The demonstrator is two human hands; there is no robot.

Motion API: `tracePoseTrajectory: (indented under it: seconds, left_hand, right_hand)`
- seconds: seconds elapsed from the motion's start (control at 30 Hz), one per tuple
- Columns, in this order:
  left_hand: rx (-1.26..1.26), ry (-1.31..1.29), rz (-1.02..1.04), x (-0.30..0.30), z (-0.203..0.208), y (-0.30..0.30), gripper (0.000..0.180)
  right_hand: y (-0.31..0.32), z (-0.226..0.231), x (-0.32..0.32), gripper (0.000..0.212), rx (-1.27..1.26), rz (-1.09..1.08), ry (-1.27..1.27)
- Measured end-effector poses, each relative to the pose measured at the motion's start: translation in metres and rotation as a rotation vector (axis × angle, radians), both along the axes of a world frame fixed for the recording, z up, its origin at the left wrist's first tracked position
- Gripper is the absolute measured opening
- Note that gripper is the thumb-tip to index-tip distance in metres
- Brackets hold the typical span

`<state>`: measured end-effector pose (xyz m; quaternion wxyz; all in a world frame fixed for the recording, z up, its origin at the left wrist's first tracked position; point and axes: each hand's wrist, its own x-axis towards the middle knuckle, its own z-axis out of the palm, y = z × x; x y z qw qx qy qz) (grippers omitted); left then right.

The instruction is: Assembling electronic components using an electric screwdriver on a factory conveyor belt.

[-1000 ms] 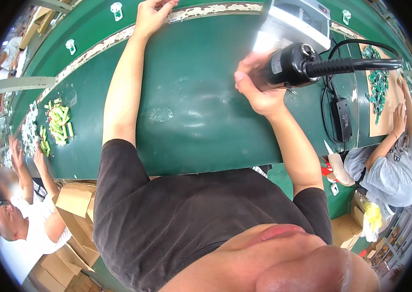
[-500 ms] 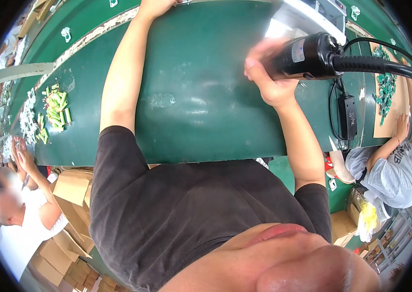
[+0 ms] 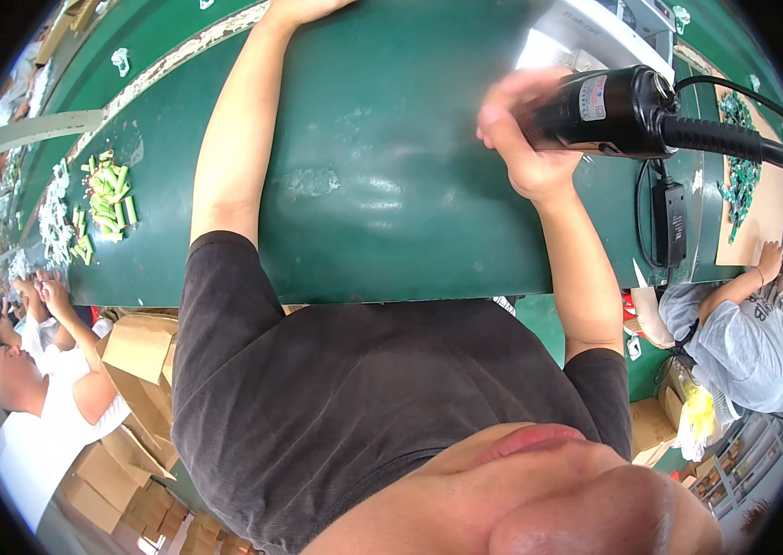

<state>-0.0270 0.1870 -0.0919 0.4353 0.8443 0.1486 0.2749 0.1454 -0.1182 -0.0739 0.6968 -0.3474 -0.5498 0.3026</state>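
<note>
My right hand (image 3: 535,139) is closed around the front of a black cylindrical handheld power tool (image 3: 627,111). The tool lies level above the green table (image 3: 382,240). A thick ribbed cord leaves its rear end toward the right, and its working end is hidden by my blurred fingers. At the upper edge, my left hand (image 3: 306,9) stretches over the far part of the table. Its fingers are mostly cut off by the frame, so whatever they touch is hidden.
Light-green tubular pieces (image 3: 112,199) and white plastic bits (image 3: 55,217) lie at left. A white machine (image 3: 599,42) stands at the upper right, near a black cord adapter (image 3: 669,222). Dark-green parts rest on cardboard (image 3: 733,236) by a co-worker (image 3: 733,347); another person (image 3: 67,384) works at left.
My right hand and the black tool have shifted slightly right in the picture. My left hand sits a little higher, with its fingertips more cut off.
</note>
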Motion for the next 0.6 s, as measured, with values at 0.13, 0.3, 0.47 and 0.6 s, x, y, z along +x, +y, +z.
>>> tracePoseTrajectory:
  seconds: [0.13,0.3,0.47,0.6]
  left_hand:
    - [-0.010,-0.002,0.028,0.0017,-0.0009,-0.0005,0.026]
    - [-0.050,0.004,0.026,0.0010,-0.0035,0.0014,0.026]
    - [-0.044,-0.068,-0.009,0.0009,-0.0057,0.0023,0.028]
    - [0.112,-0.030,-0.001,0.0015,-0.0038,0.0010,0.031]
  right_hand:
    - [0.0022,0.0014,-0.0009,0.034,0.009,0.020,0.027]
    - [0.0032,0.0008,-0.0010,0.034,0.030,0.007,0.034]
    - [0.0025,0.0005,-0.0008,0.032,0.011,0.009,0.046]
    - [0.0018,0.0012,-0.0009,0.032,0.007,0.004,0.046]
